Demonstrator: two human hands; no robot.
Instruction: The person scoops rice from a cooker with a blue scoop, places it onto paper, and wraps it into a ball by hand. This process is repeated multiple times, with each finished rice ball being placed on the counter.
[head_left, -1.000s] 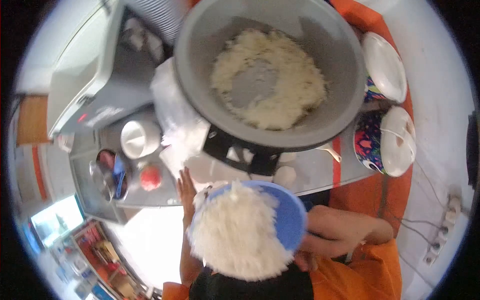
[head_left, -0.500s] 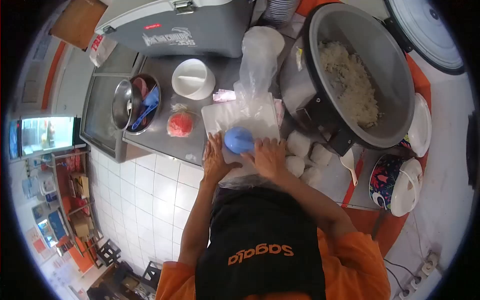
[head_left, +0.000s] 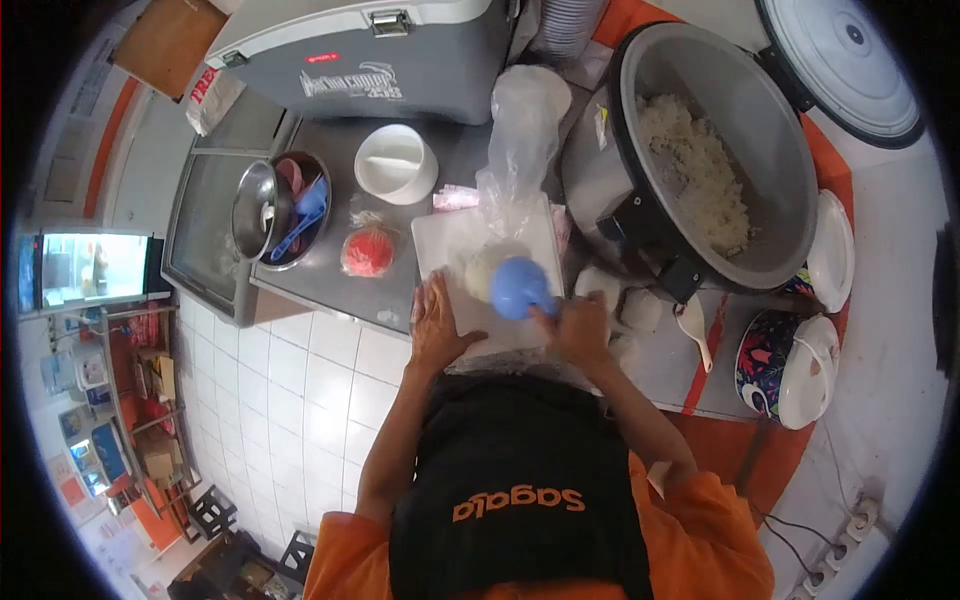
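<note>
At a metal counter (head_left: 330, 235), faces a gray cooler (head_left: 410, 80) and, to its right, an open rice cooker (head_left: 775, 180) with rice (head_left: 700, 170) inside. Works over white sheets (head_left: 440, 235) laid flat between a white container (head_left: 397, 165) with a red bundle (head_left: 368, 251) near it on one side and the cooker on the other, just below a clear plastic bag (head_left: 525, 125). Rests the left hand (head_left: 437, 330) at the sheets' left edge, released, fingers spread. Grasps a blue scoop (head_left: 520, 287) by its handle in the right hand (head_left: 582, 330), above the sheets, beside a pale rice mound (head_left: 485, 270) that lies partly hidden behind the scoop.
</note>
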